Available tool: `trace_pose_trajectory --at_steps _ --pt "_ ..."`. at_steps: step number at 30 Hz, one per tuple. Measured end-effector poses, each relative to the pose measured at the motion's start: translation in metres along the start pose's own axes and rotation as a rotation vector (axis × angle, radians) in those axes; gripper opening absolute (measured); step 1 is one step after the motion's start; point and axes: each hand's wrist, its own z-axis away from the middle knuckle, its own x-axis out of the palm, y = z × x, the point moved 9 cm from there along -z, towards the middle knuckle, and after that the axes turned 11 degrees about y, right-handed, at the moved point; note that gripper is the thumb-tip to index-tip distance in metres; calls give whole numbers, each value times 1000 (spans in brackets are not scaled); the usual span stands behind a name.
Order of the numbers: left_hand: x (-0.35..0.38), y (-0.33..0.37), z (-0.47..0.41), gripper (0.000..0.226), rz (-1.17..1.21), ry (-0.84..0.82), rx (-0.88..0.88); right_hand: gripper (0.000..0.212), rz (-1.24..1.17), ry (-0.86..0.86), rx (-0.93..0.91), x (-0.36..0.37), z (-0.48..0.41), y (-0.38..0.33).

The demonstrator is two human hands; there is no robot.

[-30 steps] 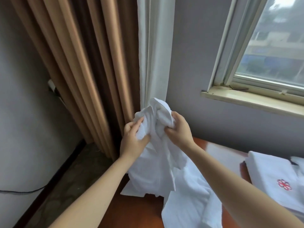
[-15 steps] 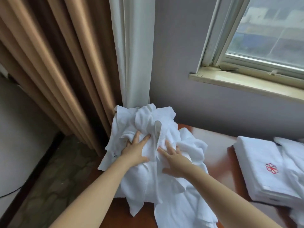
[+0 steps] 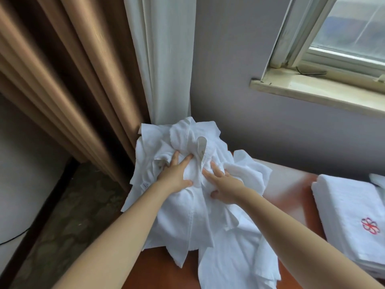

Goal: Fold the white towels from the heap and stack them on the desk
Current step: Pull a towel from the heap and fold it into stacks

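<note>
White towels lie in a crumpled heap (image 3: 187, 215) on a red-brown wooden desk (image 3: 154, 270), seen from above. The heap sits at the desk's far left corner, and loose ends spill from it toward the viewer, over the wood. Two bare forearms reach in from the bottom edge to the top of the heap.

The left hand (image 3: 175, 177) lies flat on the heap's upper left, fingers straight and spread, grasping nothing. The right hand (image 3: 225, 185) lies just right of it on the same mound, fingers likewise straight and pressing the cloth; it holds nothing either. A raised ridge of towel runs between the two hands.

Right of the heap, well apart from it, a stack (image 3: 345, 201) of folded white towels rests on the desk. The top one bears a red flower emblem (image 3: 369, 225).

Behind the heap and touching it hangs a white sheer (image 3: 164, 59). Left of the heap, tan drapes (image 3: 62, 90) fall in heavy pleats. A grey wall (image 3: 233, 90) stands behind the heap to the right. High above and right of the heap are a window (image 3: 350, 32) and its pale sill (image 3: 316, 88). Below and left of the heap, a dark patterned floor (image 3: 68, 226) shows.
</note>
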Motion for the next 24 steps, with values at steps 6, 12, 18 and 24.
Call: trace_pose_trajectory --at_steps 6,12,18,24 --pt "1 5 18 92 -9 58 -24 87 -4 5 -8 2 17 -4" --pt "-4 23 59 77 -182 159 -81 80 -1 45 -54 -11 67 -6" --pt "5 99 95 76 -177 238 81 64 33 111 37 -28 136 29" --pt "42 199 123 67 -105 122 243 51 48 199 194 -47 218 96"
